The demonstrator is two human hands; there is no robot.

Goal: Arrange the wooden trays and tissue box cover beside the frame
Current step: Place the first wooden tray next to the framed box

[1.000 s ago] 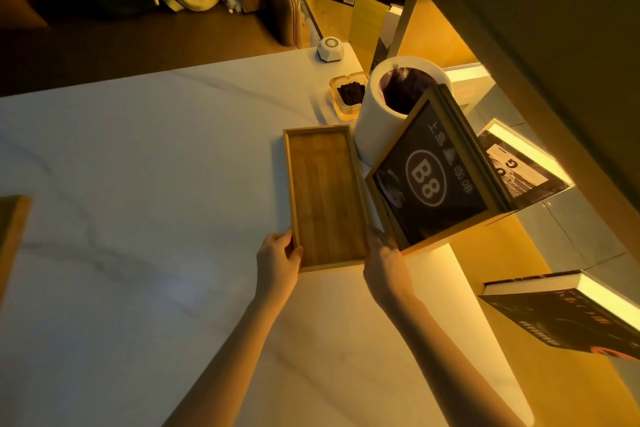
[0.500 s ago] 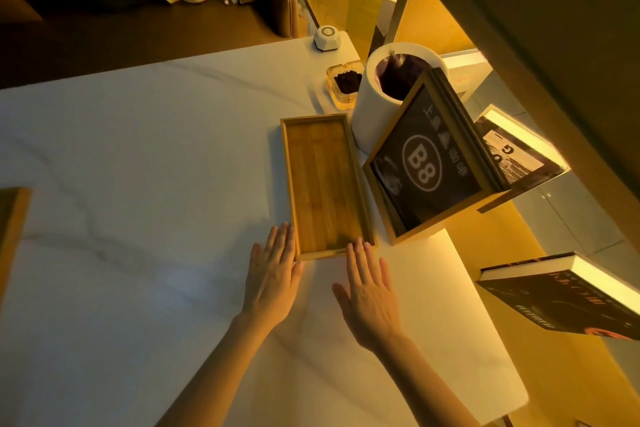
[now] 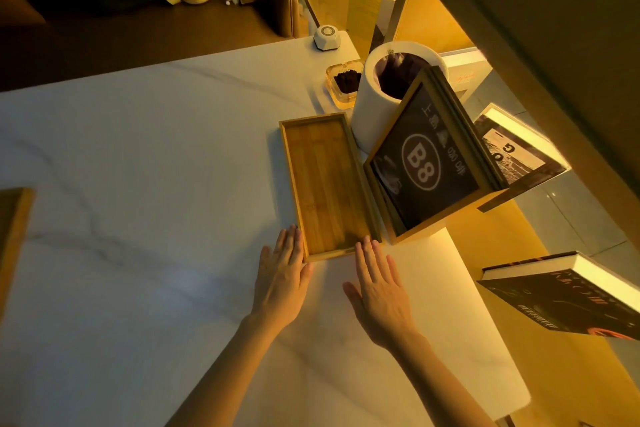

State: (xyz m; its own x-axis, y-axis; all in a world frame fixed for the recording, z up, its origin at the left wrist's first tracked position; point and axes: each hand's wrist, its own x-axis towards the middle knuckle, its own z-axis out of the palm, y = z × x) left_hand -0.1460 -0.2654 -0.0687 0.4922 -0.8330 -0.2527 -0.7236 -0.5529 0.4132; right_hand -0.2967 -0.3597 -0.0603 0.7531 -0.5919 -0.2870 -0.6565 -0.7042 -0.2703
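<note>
A long shallow wooden tray (image 3: pixel 325 184) lies on the white marble table (image 3: pixel 138 218), directly left of a standing wooden frame (image 3: pixel 429 166) that shows a black "B8" sign. My left hand (image 3: pixel 282 274) rests flat on the table with its fingertips against the tray's near left corner. My right hand (image 3: pixel 379 282) lies flat too, its fingertips touching the tray's near right corner. Both hands are open and hold nothing. Part of another wooden piece (image 3: pixel 12 243) pokes in at the far left edge of the view.
A white cylindrical bin (image 3: pixel 374 107) stands behind the frame, with a glass ashtray (image 3: pixel 344 80) and a small white call button (image 3: pixel 326 36) beyond it. Books (image 3: pixel 568 298) lie on lit shelves to the right, past the table's edge. Chairs stand at the far side.
A second ago both hands gripped the tray's near end. They have let go and now lie flat behind it. The tray sits beside the frame.
</note>
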